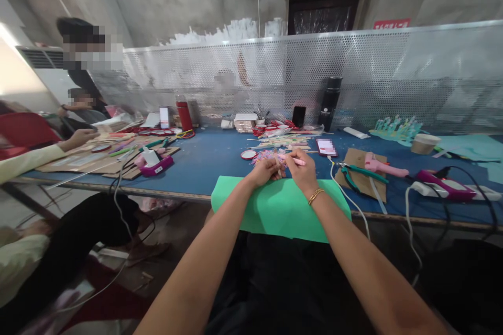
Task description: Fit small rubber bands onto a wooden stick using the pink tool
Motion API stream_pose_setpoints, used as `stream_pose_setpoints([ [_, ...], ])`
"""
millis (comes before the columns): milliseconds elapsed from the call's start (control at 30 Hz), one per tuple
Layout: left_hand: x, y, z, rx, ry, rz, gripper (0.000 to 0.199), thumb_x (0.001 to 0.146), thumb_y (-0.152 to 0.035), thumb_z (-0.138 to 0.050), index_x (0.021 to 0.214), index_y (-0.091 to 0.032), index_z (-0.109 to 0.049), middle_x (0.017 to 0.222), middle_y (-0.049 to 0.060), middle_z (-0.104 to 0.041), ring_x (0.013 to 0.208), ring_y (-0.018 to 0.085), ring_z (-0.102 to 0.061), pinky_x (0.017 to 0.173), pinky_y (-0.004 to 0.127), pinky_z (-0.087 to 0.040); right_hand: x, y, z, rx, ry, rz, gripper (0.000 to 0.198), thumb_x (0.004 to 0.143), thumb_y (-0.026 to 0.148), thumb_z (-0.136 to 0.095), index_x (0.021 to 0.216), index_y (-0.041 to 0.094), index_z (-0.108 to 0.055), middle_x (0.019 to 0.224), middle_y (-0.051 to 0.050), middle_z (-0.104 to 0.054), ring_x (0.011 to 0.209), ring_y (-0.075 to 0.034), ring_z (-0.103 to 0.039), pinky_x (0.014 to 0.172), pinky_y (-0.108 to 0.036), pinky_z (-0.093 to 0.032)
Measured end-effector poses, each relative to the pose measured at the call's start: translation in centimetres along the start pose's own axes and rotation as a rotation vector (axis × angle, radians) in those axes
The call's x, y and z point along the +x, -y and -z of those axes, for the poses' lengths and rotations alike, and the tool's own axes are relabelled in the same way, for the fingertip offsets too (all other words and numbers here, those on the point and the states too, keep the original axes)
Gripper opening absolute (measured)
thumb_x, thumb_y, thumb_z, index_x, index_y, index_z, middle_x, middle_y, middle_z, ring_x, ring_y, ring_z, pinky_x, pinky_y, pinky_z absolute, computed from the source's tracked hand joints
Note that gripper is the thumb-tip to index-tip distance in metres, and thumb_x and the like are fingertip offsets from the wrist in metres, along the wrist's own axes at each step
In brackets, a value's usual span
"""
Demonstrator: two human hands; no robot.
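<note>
Both of my hands meet over the far edge of a green foam sheet (pixel 275 209) that overhangs the blue table (pixel 212 154). My right hand (pixel 302 170), with a gold bracelet on the wrist, pinches a thin pink stick (pixel 293 159). My left hand (pixel 265 171) is closed on the other end of it or on a small piece next to it; I cannot tell which. Just beyond the hands lies a heap of small pink and coloured bits (pixel 265 157).
A phone (pixel 326 146), green-handled pliers (pixel 359 174), a pink glue gun (pixel 383 166) on cardboard and a power strip (pixel 448 188) with cables lie to the right. A black flask (pixel 330 97) stands by the perforated metal screen. At left another person's hand (pixel 80 137) rests among craft tools.
</note>
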State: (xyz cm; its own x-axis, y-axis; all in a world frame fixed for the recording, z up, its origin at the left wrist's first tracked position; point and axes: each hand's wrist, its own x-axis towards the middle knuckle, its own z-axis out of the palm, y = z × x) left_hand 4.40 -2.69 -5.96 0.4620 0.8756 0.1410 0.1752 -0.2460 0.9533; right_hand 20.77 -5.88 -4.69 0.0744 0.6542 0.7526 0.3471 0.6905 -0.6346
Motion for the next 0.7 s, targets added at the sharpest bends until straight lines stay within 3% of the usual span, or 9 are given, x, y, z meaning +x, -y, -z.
stream_pose_setpoints([
  [100, -0.03, -0.04, -0.04, -0.008, -0.006, -0.001, 0.037, 0.083, -0.050, -0.064, 0.080, -0.013, -0.063, 0.064, 0.001, -0.063, 0.053, 0.009, -0.052, 0.056, 0.024, -0.043, 0.03, 0.15, 0.00, 0.003, 0.029, 0.014, 0.018, 0.087, 0.028, -0.053, 0.071, 0.022, -0.058, 0.070, -0.001, -0.065, 0.070, -0.018, -0.059, 0.068, -0.029, -0.043],
  [267, 0.00, -0.03, -0.01, -0.012, -0.002, 0.016, 0.040, 0.080, -0.053, -0.065, 0.080, -0.013, -0.064, 0.069, 0.003, -0.066, 0.054, 0.009, -0.052, 0.054, 0.022, -0.042, 0.09, 0.47, 0.14, -0.017, -0.036, -0.026, 0.016, 0.086, 0.027, -0.052, 0.072, 0.023, -0.058, 0.070, 0.000, -0.065, 0.067, -0.017, -0.058, 0.067, -0.029, -0.043],
  [500, -0.07, -0.11, -0.02, -0.020, -0.010, 0.003, 0.040, 0.079, -0.053, -0.066, 0.078, -0.014, -0.062, 0.065, 0.001, -0.063, 0.053, 0.009, -0.051, 0.054, 0.023, -0.041, 0.07, 0.17, -0.10, 0.001, 0.010, 0.000, 0.018, 0.087, 0.028, -0.053, 0.070, 0.023, -0.057, 0.069, 0.000, -0.065, 0.069, -0.018, -0.059, 0.067, -0.029, -0.044],
  [600, -0.35, -0.53, -0.08, -0.006, -0.016, 0.028, 0.038, 0.080, -0.051, -0.065, 0.079, -0.013, -0.064, 0.070, 0.003, -0.066, 0.055, 0.009, -0.052, 0.056, 0.023, -0.042, 0.16, 0.02, -0.19, 0.013, -0.053, -0.045, 0.013, 0.087, 0.030, -0.054, 0.078, 0.023, -0.061, 0.071, -0.001, -0.067, 0.068, -0.019, -0.061, 0.067, -0.030, -0.045],
  [700, -0.62, -0.96, -0.16, -0.021, -0.024, 0.032, 0.037, 0.080, -0.050, -0.065, 0.079, -0.014, -0.064, 0.068, 0.003, -0.066, 0.054, 0.009, -0.052, 0.056, 0.024, -0.042, 0.27, 0.20, -0.14, 0.057, -0.033, -0.040, 0.015, 0.087, 0.029, -0.053, 0.087, 0.024, -0.066, 0.080, -0.003, -0.071, 0.075, -0.020, -0.065, 0.071, -0.031, -0.047],
])
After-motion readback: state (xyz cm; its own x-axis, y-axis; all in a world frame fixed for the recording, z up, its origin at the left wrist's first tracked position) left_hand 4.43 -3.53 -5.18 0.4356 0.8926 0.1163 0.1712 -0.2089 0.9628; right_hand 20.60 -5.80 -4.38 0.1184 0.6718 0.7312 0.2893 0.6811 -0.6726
